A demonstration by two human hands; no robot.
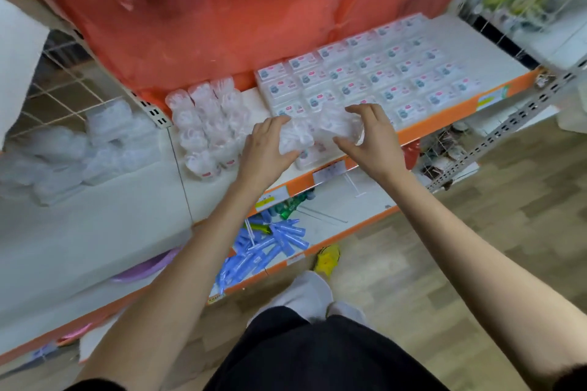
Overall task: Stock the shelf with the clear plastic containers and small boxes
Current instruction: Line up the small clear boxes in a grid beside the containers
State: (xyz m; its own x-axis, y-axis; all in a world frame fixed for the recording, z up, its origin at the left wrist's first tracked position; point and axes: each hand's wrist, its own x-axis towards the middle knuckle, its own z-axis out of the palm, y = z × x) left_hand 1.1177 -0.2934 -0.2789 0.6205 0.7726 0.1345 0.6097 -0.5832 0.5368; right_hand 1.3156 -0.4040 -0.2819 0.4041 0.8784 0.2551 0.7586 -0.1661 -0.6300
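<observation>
**Gripping clear plastic containers at the front edge of the shelf**

You had both hands up at the shelf (451, 119), white on top with an orange front strip. Your left hand (270, 149) came in from the near side, its fingers curled round the left end of the clear plastic containers (303, 133). Your right hand (370, 140) took the other end, fingers arched over the top and spread a little, thumb hooked underneath. So both hands were clamped on the same see-through load. It sat just above the front rim, over the nearest row of small boxes (365, 76). Blur kept me from telling how many pieces you held.

Those small boxes lay flat in neat rows across the right part of the shelf, white with pink and grey labels, running back towards the red plastic sheet (222, 25) that hung behind. Just left of your left hand stood a cluster of round clear tubs (206, 124), packed close together in columns. More clear packs (104, 140) lay heaped on the neighbouring white shelf to the left.

Below your forearms, the lower shelf (346, 209) carried a loose pile of blue tubes (270, 244) and a few green bottles (290, 206). A price label (328, 171) hung on the orange strip under your hands.
</observation>
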